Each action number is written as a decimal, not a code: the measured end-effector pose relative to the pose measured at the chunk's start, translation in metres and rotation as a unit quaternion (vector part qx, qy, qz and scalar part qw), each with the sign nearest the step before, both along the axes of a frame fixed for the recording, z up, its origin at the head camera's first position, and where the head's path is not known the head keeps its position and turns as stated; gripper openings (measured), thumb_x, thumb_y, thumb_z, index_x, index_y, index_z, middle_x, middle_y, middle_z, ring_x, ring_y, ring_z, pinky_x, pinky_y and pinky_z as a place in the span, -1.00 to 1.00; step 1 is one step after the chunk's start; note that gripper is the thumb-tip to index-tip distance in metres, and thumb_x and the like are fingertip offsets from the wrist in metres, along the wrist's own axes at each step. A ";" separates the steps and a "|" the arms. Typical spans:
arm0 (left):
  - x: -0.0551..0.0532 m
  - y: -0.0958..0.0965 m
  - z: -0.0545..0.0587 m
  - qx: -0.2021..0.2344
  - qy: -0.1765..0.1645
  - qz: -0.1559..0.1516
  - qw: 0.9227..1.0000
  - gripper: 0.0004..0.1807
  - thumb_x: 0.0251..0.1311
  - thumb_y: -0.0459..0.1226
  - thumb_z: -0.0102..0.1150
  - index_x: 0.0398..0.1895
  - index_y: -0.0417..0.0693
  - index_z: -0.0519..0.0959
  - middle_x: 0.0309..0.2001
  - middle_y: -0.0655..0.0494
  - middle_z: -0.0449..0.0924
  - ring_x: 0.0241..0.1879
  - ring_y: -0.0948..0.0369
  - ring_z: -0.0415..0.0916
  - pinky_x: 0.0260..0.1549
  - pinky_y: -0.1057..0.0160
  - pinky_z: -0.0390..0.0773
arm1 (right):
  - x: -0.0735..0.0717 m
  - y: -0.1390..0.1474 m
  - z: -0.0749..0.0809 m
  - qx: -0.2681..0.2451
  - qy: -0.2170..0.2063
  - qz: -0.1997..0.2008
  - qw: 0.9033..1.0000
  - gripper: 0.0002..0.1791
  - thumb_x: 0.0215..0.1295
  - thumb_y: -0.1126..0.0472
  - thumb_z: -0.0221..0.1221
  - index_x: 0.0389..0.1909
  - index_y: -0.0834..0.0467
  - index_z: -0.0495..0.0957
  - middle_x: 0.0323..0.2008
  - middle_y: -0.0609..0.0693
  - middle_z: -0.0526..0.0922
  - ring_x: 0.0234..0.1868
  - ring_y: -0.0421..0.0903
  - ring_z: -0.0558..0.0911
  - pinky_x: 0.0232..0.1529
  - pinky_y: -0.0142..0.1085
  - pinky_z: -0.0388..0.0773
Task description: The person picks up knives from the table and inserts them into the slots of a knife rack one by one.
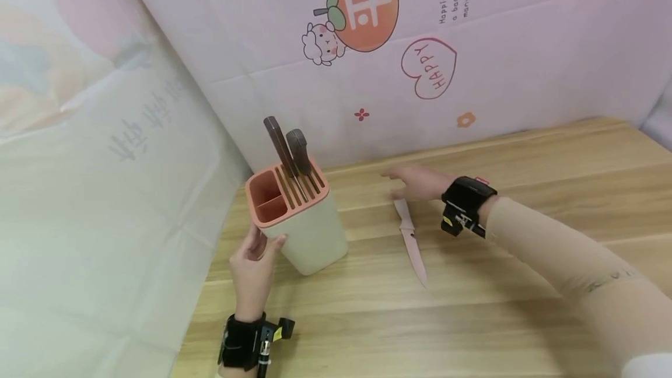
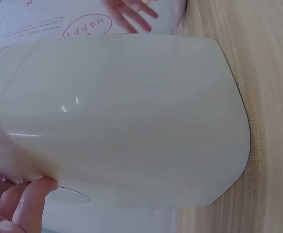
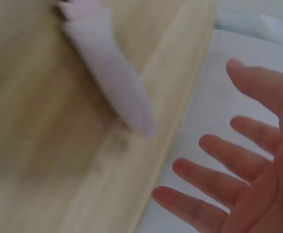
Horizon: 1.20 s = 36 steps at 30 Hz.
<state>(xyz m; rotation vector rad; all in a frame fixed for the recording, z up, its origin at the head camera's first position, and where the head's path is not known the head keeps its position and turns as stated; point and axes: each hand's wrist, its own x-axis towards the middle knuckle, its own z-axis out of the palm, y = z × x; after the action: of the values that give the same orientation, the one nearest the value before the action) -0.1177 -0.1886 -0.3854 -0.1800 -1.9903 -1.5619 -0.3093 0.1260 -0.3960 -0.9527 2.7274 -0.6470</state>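
A cream knife block [image 1: 312,244] with an orange slotted top stands on the wooden table. Two dark-handled knives, one with a straight handle [image 1: 280,147] and one with a curved handle [image 1: 299,153], are upright in its slots. My left hand [image 1: 254,264] grips the block's near left side below the rim, thumb on the front; its fingers [image 2: 32,199] press on the cream wall in the left wrist view. To the right of the block lies a pink knife [image 1: 412,247], blade towards me. Fingers spread and holding nothing, my right hand [image 1: 417,182] is beside its handle [image 3: 114,75].
Behind the table hangs a printed cloth [image 1: 294,98] with cartoon figures, close to the table's back edge. Another pale cloth [image 1: 131,238] rises along the left, near the block. The wooden table [image 1: 525,319] extends to the right and towards me.
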 end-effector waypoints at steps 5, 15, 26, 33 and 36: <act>0.001 -0.004 -0.003 0.004 -0.002 0.004 1.000 -0.35 0.05 -0.48 0.28 0.26 -0.29 0.30 0.24 -0.13 0.29 0.17 0.05 0.34 0.01 0.31 0.45 | 0.014 0.000 -0.011 0.018 0.045 -0.070 0.996 -0.38 0.19 -0.01 0.24 0.15 0.30 0.42 -0.03 0.23 0.56 -0.05 0.09 0.55 -0.04 -0.04 0.51; -0.009 -0.018 -0.023 0.018 -0.003 0.002 1.000 -0.33 0.04 -0.45 0.30 0.28 -0.11 0.33 0.26 -0.02 0.29 0.18 0.11 0.33 0.03 0.29 0.44 | 0.021 -0.014 -0.040 0.035 -0.097 -0.063 0.993 -0.04 0.20 0.07 0.23 0.42 0.31 -0.14 -0.38 0.14 0.55 -0.76 -0.11 0.45 -0.79 -0.34 0.43; 0.001 -0.004 -0.004 0.014 -0.014 0.003 1.000 -0.35 0.07 -0.42 0.28 0.27 -0.28 0.30 0.24 -0.10 0.30 0.16 0.09 0.36 0.03 0.27 0.45 | 0.007 -0.022 -0.046 0.021 -0.098 -0.080 0.992 -0.21 0.19 0.35 0.16 0.37 0.27 -0.04 -0.12 0.32 0.45 -0.61 -0.02 0.51 -0.80 -0.32 0.47; 0.002 -0.002 -0.004 0.011 -0.003 -0.001 1.000 -0.35 0.07 -0.45 0.28 0.26 -0.31 0.29 0.23 -0.13 0.30 0.16 0.06 0.35 0.02 0.29 0.44 | 0.013 -0.007 -0.014 -0.062 -0.142 -0.092 0.984 -0.09 0.20 0.35 0.17 0.46 0.06 -0.16 -0.02 0.31 0.38 -0.68 -0.08 0.48 -0.72 -0.20 0.54; 0.002 -0.001 -0.003 0.006 0.001 -0.002 1.000 -0.35 0.07 -0.45 0.28 0.26 -0.31 0.29 0.23 -0.13 0.29 0.16 0.05 0.35 0.02 0.29 0.44 | 0.015 0.002 0.006 -0.092 -0.134 -0.078 0.984 -0.11 0.24 0.35 0.12 0.47 0.00 -0.18 -0.11 0.30 0.42 -0.63 -0.07 0.49 -0.63 -0.18 0.58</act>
<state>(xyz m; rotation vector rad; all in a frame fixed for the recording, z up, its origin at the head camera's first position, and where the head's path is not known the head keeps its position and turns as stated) -0.1161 -0.1896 -0.3889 -0.1813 -1.9787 -1.5756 -0.2948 0.1279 -0.3898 -0.6351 2.5491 -0.9928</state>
